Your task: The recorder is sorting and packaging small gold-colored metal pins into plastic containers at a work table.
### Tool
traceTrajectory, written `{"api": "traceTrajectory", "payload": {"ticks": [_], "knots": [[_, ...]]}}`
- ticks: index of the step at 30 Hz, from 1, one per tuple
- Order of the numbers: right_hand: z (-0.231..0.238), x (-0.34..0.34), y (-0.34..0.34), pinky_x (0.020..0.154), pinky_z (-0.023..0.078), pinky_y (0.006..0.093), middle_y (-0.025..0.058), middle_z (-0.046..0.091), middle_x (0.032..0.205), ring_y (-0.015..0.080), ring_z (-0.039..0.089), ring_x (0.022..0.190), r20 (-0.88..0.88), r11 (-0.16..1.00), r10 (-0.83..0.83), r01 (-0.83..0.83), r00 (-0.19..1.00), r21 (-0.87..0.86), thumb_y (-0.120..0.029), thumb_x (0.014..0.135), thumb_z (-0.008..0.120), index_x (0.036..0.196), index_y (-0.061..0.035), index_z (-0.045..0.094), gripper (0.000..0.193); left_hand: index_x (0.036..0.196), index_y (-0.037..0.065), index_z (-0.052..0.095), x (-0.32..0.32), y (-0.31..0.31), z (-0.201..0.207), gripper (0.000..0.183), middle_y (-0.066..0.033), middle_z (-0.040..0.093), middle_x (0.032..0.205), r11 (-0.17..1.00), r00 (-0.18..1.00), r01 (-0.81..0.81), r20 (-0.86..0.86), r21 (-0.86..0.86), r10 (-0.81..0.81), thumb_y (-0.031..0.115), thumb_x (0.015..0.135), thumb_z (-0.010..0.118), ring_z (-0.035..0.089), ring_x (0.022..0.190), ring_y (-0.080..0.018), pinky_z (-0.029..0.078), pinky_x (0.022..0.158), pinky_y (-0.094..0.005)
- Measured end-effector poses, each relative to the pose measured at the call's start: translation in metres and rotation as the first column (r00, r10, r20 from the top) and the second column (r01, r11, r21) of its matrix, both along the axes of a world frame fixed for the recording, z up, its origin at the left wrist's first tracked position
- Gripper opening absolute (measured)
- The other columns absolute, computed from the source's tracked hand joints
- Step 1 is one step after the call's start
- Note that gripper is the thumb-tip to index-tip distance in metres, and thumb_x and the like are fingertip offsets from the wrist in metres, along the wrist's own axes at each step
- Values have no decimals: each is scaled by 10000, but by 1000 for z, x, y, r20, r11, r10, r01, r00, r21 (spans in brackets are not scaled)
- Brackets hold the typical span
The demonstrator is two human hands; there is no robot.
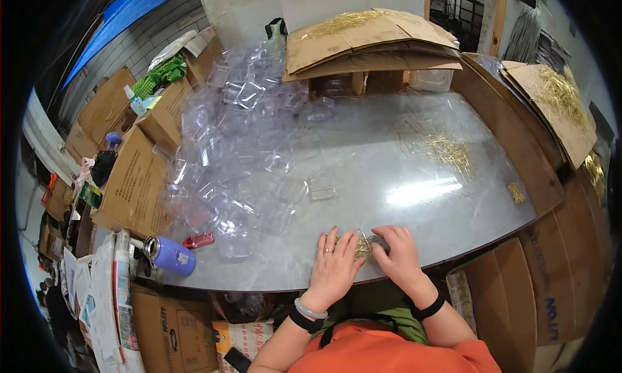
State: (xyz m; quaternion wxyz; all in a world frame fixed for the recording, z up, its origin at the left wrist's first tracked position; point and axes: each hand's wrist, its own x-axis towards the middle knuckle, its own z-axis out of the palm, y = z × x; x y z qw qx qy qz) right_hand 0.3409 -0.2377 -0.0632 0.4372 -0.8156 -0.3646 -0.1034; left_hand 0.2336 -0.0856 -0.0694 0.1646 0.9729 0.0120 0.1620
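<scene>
My left hand lies spread and flat near the table's front edge, fingers pressed on thin gold-coloured metal sticks. These gold sticks form a small bunch between my two hands. Just to the right, my right hand is curled, its thumb and fingers round a small dark grey object whose kind I cannot make out. That object sits right beside the gold bunch. Farther back at the right, a loose scatter of similar gold sticks lies on the grey table.
Many clear plastic boxes pile over the table's left half. At the front left are a purple bottle and a red object. Cardboard tops the back shelf; a small gold bundle lies at the right edge.
</scene>
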Motion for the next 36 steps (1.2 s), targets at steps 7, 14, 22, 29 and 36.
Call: {"api": "traceTrajectory", "payload": {"ticks": [7,14,22,29,36], "knots": [[-5,6,11,817,511,450,111,632,863,357,602,875,45,984,-50,57,998,-170,-126,741,754,798,-56,683,115,1447,1,479,2,-1,-1,578,-155,495,1456,1000,1000,9,4,29,-9,258,961,657,390,1407,-428,275,1190,-581],[7,13,19,730,548,472,142,639,821,359,651,824,-3,944,-50,46,999,-327,-136,752,723,735,-46,699,94,1421,44,520,1,0,-1,516,-157,483,1467,999,1000,20,-2,28,-20,243,963,652,396,1401,-426,281,1189,-575],[12,17,20,742,554,450,132,642,849,345,657,849,140,948,101,-52,985,-315,-91,819,683,809,-25,710,72,1423,62,464,1,0,-5,528,-164,472,1484,999,997,37,67,-37,-35,226,962,660,383,1422,-430,273,1194,-577],[8,6,-17,935,526,458,236,654,1151,436,626,1084,-157,997,76,-78,985,-11,15,936,580,1189,34,630,258,1443,38,377,1,1,-12,596,-160,486,1462,998,996,38,87,-52,-33,222,959,672,387,1423,-429,274,1193,-584],[-6,-22,-3,1080,435,483,251,551,1384,428,519,1300,-201,977,212,-202,956,71,-97,906,695,1411,40,476,567,1535,-5,300,0,3,-14,762,-213,423,1488,999,998,24,63,-25,-22,237,929,694,365,1431,-431,261,1218,-560]]}}
